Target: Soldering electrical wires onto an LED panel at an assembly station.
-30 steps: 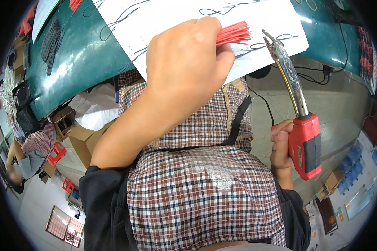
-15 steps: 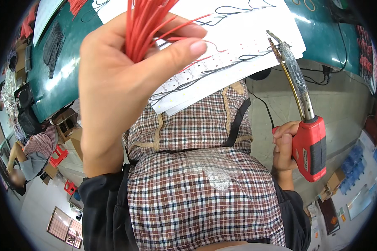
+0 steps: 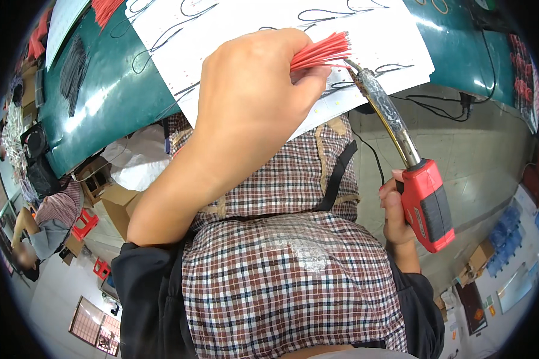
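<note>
A bundle of red wires (image 3: 320, 52) is gripped in my left hand (image 3: 251, 84), its stripped-looking ends fanned out to the right over white sheets. My right hand (image 3: 397, 209) is wrapped round the red and black handle of a soldering gun (image 3: 428, 203). The gun's dark, worn tip sits right by the lower wire ends; whether it touches them I cannot tell. A thin brass-coloured tube runs along its barrel. Beneath the wires lie the white printed sheets (image 3: 239, 17), with several black wire loops (image 3: 335, 13) on them.
The green table (image 3: 126, 96) carries a bunch of dark wires (image 3: 75, 75) at left and more red wires (image 3: 105, 11) at the far left. Red pieces (image 3: 521, 78) lie at the right edge. A black cable (image 3: 437, 107) hangs below the table. Another person sits at far left.
My left hand has swung right and turned, bringing the red wire ends down over the sheets. The soldering gun has moved slightly left, its tip now by those ends.
</note>
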Demonstrator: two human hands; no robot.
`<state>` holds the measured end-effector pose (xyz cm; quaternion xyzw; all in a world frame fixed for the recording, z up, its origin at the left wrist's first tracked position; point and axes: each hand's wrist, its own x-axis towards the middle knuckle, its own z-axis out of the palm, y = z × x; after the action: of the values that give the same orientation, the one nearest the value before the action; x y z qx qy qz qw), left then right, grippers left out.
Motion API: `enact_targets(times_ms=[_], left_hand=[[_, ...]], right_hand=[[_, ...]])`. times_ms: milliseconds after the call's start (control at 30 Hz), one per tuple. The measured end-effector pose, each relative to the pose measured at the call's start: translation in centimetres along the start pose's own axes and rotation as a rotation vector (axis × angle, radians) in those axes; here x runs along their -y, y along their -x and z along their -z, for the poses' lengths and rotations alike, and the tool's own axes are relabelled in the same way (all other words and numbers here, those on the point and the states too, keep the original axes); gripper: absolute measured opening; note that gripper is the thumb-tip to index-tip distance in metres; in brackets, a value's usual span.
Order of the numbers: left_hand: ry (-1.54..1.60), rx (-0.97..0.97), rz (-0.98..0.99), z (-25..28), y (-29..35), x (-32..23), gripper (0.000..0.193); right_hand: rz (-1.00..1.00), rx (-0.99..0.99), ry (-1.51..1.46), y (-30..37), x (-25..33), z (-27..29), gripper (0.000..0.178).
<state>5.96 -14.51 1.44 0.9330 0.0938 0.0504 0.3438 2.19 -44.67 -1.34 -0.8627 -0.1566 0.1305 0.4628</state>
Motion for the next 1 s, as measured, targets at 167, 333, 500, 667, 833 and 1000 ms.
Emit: enact_targets(times_ms=[167, 333, 500, 667, 833, 1000], left_hand=[[0.016, -0.119, -0.083, -1.1, 0.1, 0.5, 0.021], [0.003, -0.138, -0.103, -1.4, 0.1, 0.6, 0.019], [-0.015, -0.161, -0.156, -1.6, 0.1, 0.6, 0.019], [-0.04, -0.191, -0.191, -1.7, 0.2, 0.8, 0.018], [-0.05, -0.196, -0.205, -1.8, 0.2, 0.8, 0.019], [-0.064, -0.183, -0.199, -1.9, 0.2, 0.9, 0.018]], right_hand=[[0.041, -0.007, 0.075, 0.1, -0.6, 0.1, 0.012], [0.109, 0.019, 0.07, -0.2, -1.0, 0.1, 0.018], [0.109, 0.004, 0.081, -0.1, -1.0, 0.1, 0.022], [0.092, 0.003, 0.093, 0.0, -1.0, 0.0, 0.022], [0.153, -0.038, 0.111, 0.4, -1.6, -0.1, 0.018], [0.052, -0.005, 0.071, 0.1, -0.1, 0.6, 0.013]])
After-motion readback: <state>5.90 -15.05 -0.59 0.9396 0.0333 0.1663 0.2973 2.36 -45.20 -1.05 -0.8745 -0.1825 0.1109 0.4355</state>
